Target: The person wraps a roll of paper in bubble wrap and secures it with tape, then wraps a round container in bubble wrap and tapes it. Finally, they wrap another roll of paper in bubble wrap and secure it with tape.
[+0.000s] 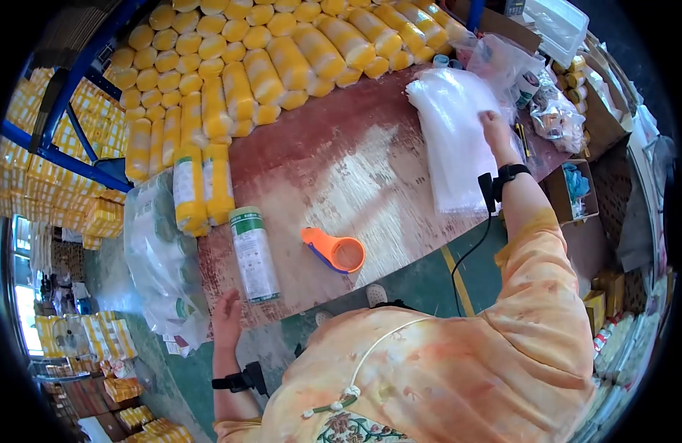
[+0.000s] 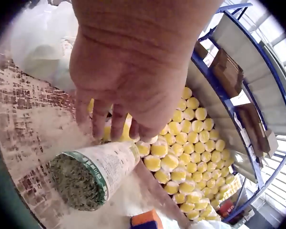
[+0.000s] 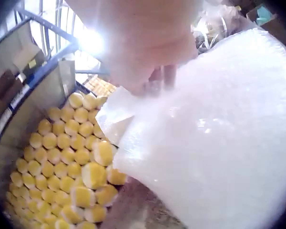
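My right hand (image 1: 496, 133) is on a stack of clear plastic bags (image 1: 455, 159) at the table's right side. In the right wrist view its fingers pinch the film, where a corner of a bag (image 3: 115, 114) stands up from the stack. My left hand (image 1: 226, 317) holds nothing, its fingers loosely extended at the table's near edge. Just beyond it lies a wrapped cylindrical pack (image 1: 255, 255) with green printed bands; its end shows a mottled grey-green filling in the left wrist view. An orange tape dispenser (image 1: 337, 251) with a blue edge lies right of the pack.
Yellow-and-white wrapped rolls (image 1: 282, 66) are piled along the table's far side. Two yellow packs (image 1: 202, 188) lie at the left, beside a large clear bag of packs (image 1: 160, 251). Past the plastic stack are bagged items (image 1: 555, 118) and an open carton (image 1: 575, 193).
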`<state>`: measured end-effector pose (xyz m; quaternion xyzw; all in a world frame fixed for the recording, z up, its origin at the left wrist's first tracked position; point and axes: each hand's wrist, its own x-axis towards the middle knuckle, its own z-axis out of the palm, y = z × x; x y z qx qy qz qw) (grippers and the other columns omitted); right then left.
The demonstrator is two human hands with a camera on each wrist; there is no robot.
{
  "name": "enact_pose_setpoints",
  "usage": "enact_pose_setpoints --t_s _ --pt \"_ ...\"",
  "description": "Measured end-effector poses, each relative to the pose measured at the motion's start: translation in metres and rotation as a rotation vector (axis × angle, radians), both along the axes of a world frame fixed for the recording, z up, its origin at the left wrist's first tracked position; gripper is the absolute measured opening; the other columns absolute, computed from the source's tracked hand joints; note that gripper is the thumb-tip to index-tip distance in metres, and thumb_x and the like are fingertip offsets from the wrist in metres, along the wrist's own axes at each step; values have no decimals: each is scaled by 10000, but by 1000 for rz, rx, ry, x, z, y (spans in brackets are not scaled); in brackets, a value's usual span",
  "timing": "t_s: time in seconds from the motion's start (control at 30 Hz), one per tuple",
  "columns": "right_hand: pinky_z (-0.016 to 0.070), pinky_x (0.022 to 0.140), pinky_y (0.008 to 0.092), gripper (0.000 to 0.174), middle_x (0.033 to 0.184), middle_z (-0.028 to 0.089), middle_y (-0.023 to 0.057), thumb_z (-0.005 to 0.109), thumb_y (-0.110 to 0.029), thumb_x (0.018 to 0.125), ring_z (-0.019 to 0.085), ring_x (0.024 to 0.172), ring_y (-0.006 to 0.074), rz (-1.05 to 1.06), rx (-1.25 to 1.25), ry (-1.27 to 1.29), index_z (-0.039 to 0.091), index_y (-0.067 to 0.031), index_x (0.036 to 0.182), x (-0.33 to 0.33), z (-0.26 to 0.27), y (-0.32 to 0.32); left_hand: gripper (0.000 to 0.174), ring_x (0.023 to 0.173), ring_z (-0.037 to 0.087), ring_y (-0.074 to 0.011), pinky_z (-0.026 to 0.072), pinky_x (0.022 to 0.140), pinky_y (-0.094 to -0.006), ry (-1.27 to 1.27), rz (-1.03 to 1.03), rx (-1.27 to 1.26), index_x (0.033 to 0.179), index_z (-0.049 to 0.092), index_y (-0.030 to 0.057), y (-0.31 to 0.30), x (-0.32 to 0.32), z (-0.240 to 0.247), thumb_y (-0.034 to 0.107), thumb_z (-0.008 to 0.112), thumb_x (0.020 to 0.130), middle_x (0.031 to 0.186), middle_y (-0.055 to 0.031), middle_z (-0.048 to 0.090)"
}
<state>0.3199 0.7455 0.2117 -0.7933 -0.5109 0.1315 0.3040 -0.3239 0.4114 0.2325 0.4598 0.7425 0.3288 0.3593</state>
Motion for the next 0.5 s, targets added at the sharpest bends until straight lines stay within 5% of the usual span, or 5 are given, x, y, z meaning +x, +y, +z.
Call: enact_pose_setpoints --t_s 0.13,0.2,0.27,0.4,0.5 --pt "460 772 294 258 985 622 61 533 -219 890 584 865 177 121 392 794 625 -12 1013 -38 55 1 295 1005 561 -165 422 897 -282 63 -64 57 1169 517 3 16 11 19 31 523 875 1063 -78 595" --pt "455 744 267 189 959 611 21 554 -187 885 570 793 144 466 358 1298 633 -29 953 -83 92 -15 307 988 567 -160 429 890 -284 33 -117 123 1178 516 15 33 27 39 25 525 872 1043 -78 599" --pt "444 733 245 133 901 608 11 571 -158 874 549 767 113 576 290 1355 635 -50 918 -140 105 -37 363 985 568 -156 436 885 -289 -79 -218 213 1218 493 33 57 56 60 7 530 859 1031 -77 598" --pt "446 685 257 51 769 579 14 622 -83 803 551 738 127 1014 244 651 593 -55 834 -269 99 -105 617 1081 525 -196 441 897 -309 -413 -394 282 1356 337 68 92 115 87 -1 596 801 1213 -92 495" --pt "459 641 325 136 752 554 77 622 -4 705 569 735 238 1347 304 374 546 -53 808 -332 95 -150 676 1132 485 -209 435 906 -311 -455 -343 404 1368 318 90 89 146 96 -12 606 764 1311 -109 402"
